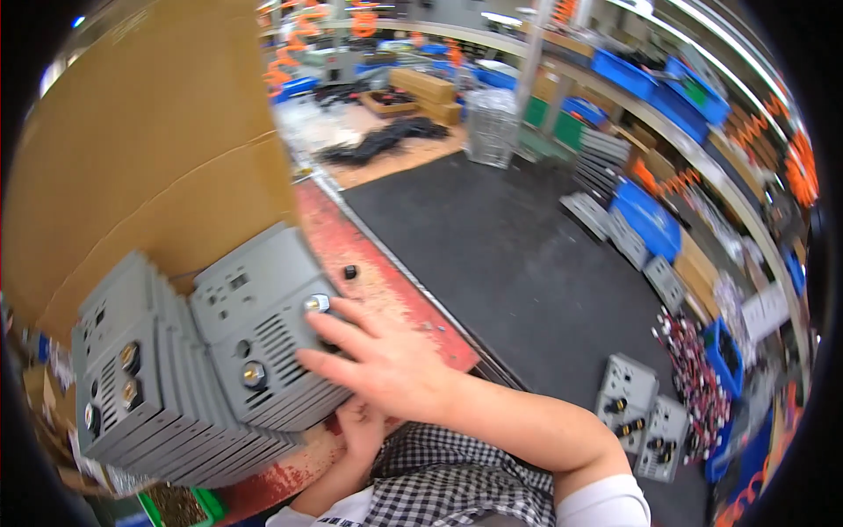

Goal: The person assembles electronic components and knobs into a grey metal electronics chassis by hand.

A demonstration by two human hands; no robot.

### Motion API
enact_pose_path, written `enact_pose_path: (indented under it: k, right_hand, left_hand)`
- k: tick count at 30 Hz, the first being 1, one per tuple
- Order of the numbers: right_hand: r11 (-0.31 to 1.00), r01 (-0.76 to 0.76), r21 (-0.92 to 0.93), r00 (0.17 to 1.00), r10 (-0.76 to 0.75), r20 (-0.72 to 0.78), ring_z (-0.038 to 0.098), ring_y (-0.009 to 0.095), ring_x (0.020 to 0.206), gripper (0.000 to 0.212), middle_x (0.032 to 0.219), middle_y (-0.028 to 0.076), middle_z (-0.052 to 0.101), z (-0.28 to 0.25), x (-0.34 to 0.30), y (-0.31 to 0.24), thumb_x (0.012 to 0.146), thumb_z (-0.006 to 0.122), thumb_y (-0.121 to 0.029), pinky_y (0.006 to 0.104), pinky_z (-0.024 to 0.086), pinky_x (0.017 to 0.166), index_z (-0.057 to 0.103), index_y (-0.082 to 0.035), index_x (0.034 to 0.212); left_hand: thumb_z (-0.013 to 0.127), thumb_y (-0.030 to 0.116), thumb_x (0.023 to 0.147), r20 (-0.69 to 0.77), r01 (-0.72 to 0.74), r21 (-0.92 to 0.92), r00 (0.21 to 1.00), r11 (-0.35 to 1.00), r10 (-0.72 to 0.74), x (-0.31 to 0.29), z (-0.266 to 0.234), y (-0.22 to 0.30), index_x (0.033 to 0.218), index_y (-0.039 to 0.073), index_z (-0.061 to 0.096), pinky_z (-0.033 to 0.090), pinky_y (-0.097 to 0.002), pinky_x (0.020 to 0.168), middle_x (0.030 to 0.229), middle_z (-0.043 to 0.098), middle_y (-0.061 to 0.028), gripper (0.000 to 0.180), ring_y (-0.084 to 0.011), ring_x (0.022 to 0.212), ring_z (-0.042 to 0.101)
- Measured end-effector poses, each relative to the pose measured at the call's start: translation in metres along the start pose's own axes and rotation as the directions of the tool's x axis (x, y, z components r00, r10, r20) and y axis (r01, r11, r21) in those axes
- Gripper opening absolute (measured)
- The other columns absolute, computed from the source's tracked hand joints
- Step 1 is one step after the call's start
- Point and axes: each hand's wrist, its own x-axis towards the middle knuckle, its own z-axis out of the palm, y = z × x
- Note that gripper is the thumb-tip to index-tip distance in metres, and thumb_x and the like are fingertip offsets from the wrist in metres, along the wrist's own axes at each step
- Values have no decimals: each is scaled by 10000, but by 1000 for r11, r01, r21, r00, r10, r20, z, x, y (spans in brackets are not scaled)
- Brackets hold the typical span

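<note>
Two stacks of grey metal panels stand side by side at the left, each panel bent at an angle. The right stack's top panel (259, 329) has slots, small cutouts and two brass-centred terminals with nuts; my right hand (386, 364) rests over its right edge. Its fingers are spread, with the fingertips beside the upper terminal (317, 304). Below it, my left hand (358, 426) is at the stack's near edge, fingers curled and partly hidden; what they hold cannot be made out. The left stack (132, 369) also has terminals on its top panel.
A large cardboard sheet (149, 149) rises behind the stacks. A small black cap (350, 272) lies on the worn red bench (378, 255). Rightward stretches a black mat (492, 255), with panels bearing black parts (628, 395), a wire bundle (694, 378) and blue bins (645, 215) along its far side.
</note>
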Motion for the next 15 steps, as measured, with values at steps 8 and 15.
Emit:
enact_pose_path:
  k: [8, 15]
  right_hand:
    - [947, -302, -110, 943, 281, -177, 463, 343, 1186, 556, 1260, 158, 487, -31, -132, 6, 645, 713, -185, 510, 383, 952, 565, -133, 1178]
    - [278, -887, -368, 437, 764, -475, 542, 332, 999, 369, 1067, 135, 579, -117, -334, -59, 655, 751, -142, 412, 440, 835, 632, -96, 1001]
  left_hand:
    - [522, 87, 919, -20, 84, -120, 996, 989, -87, 6, 10, -3, 792, -56, 587, 496, -285, 699, 785, 658, -95, 202, -148, 729, 615]
    - [499, 56, 925, 34, 23, 7, 999, 1000, -24, -9, 15, -3, 802, -36, 565, 480, -263, 701, 779, 610, -80, 167, -122, 726, 567]
